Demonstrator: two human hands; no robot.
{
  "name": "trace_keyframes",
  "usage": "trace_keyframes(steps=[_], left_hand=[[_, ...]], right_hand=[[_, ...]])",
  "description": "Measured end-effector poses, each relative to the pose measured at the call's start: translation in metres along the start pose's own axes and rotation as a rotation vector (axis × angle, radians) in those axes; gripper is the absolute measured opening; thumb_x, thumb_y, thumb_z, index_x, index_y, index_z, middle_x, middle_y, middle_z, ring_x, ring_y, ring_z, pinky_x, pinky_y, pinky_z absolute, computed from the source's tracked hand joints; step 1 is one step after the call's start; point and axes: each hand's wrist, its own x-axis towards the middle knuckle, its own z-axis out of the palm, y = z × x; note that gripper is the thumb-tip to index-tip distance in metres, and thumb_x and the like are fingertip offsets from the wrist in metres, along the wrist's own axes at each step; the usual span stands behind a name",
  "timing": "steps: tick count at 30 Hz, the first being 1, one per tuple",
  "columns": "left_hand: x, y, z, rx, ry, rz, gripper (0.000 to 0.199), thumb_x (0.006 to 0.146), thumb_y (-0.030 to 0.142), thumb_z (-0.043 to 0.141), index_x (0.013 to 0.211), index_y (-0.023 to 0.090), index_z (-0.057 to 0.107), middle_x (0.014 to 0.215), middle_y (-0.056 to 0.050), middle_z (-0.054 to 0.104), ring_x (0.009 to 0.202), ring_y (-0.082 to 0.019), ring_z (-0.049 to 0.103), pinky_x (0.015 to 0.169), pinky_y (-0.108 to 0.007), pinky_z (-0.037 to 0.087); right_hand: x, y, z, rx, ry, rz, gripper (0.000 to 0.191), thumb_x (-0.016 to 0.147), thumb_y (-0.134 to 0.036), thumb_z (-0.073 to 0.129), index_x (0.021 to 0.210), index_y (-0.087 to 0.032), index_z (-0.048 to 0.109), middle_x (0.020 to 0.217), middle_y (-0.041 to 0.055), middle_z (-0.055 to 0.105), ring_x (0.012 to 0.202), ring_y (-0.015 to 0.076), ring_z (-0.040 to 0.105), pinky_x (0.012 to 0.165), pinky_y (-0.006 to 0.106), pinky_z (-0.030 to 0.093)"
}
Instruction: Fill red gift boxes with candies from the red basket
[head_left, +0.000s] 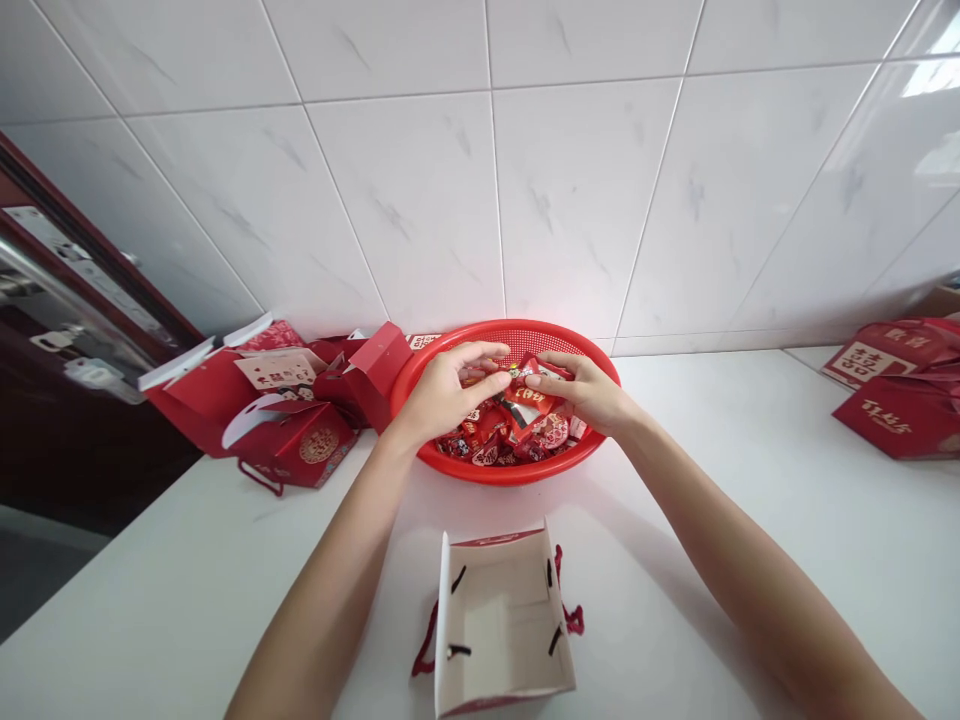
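Observation:
Both hands are over a red plastic basket [517, 474] of wrapped candies [487, 450]. My left hand [452, 388] is at the basket's left side, thumb and index finger apart, with the thumb tip touching the candies near the middle. At the right side, my right hand [589, 392] has its thumb and fingers closed round a red candy wrapper [529, 370]; its other fingers are partly hidden. Nearer to me stands an open paper gift box [496, 630], white inside, with dark red cord handles at its sides.
Several red gift boxes [300, 445] crowd the left of the white tabletop [712, 440], some with raised flaps. More red boxes [900, 415] lie at the far right. White wall tiles [405, 210] rise behind the basket. A dark red door [60, 380] is at the left.

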Motion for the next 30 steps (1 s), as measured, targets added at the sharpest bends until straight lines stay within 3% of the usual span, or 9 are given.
trace_keyframes(steps=[4,8,11,14,18,21,25,30], left_hand=[[-0.004,0.005,-0.018,0.064,0.046,-0.066,0.044,0.082,0.043,0.074,0.118,0.016,0.071,0.122,-0.011,0.073,0.115,-0.027,0.068,0.104,-0.043,0.054],[-0.008,0.008,-0.028,0.038,-0.094,-0.192,0.055,0.075,0.036,0.081,0.125,0.016,0.068,0.103,-0.009,0.075,0.093,-0.024,0.073,0.09,-0.043,0.06],[-0.012,0.015,-0.03,0.064,-0.108,-0.134,0.049,0.074,0.027,0.08,0.12,0.015,0.07,0.095,-0.006,0.073,0.09,-0.022,0.071,0.087,-0.041,0.06],[-0.023,0.033,-0.037,0.174,-0.104,-0.09,0.038,0.077,0.029,0.078,0.112,0.017,0.071,0.096,-0.005,0.073,0.094,-0.022,0.07,0.089,-0.041,0.059],[-0.049,0.07,-0.059,0.393,-0.247,-0.097,0.02,0.088,0.038,0.069,0.098,0.021,0.073,0.099,-0.002,0.074,0.094,-0.022,0.07,0.087,-0.036,0.057],[-0.068,0.091,-0.069,0.499,-0.411,-0.053,0.022,0.092,0.04,0.062,0.103,0.025,0.075,0.104,-0.001,0.075,0.097,-0.02,0.068,0.087,-0.032,0.054],[-0.089,0.099,-0.058,0.563,-0.586,0.016,0.024,0.096,0.038,0.056,0.098,0.026,0.077,0.105,-0.002,0.073,0.097,-0.021,0.068,0.086,-0.03,0.052],[-0.119,0.093,-0.03,0.632,-0.637,-0.032,0.033,0.101,0.033,0.046,0.088,0.024,0.075,0.106,-0.003,0.068,0.092,-0.019,0.067,0.081,-0.029,0.049]], right_hand=[[-0.003,-0.003,0.003,-0.004,0.017,-0.009,0.036,0.07,-0.04,0.09,0.095,-0.02,0.075,0.096,0.004,0.076,0.082,0.0192,0.073,0.065,0.027,0.061],[-0.008,-0.01,0.008,-0.001,-0.015,-0.082,0.036,0.072,-0.043,0.088,0.097,-0.02,0.076,0.1,0.0056,0.077,0.086,0.0217,0.074,0.075,0.034,0.063],[-0.016,-0.019,0.01,-0.075,-0.01,-0.146,0.04,0.072,-0.046,0.088,0.101,-0.021,0.076,0.098,0.0062,0.077,0.086,0.0239,0.074,0.075,0.037,0.063],[-0.031,-0.038,0.012,-0.197,-0.033,-0.186,0.038,0.075,-0.048,0.086,0.099,-0.02,0.076,0.091,0.0051,0.076,0.082,0.0232,0.072,0.071,0.035,0.061],[-0.061,-0.072,0.019,-0.487,-0.253,-0.148,0.027,0.082,-0.043,0.081,0.084,-0.018,0.074,0.075,0.0022,0.07,0.068,0.0163,0.064,0.058,0.026,0.052],[-0.083,-0.088,0.03,-0.584,-0.499,-0.151,0.021,0.09,-0.039,0.073,0.097,-0.019,0.075,0.076,0.0001,0.069,0.066,0.0133,0.061,0.057,0.024,0.049],[-0.1,-0.091,0.047,-0.724,-0.672,-0.175,0.015,0.096,-0.028,0.064,0.103,-0.018,0.073,0.081,0.0014,0.07,0.068,0.0131,0.059,0.06,0.025,0.047],[-0.102,-0.087,0.056,-0.833,-0.756,-0.115,0.014,0.098,-0.022,0.057,0.095,-0.018,0.07,0.076,0.0002,0.065,0.063,0.0118,0.052,0.056,0.024,0.04]])
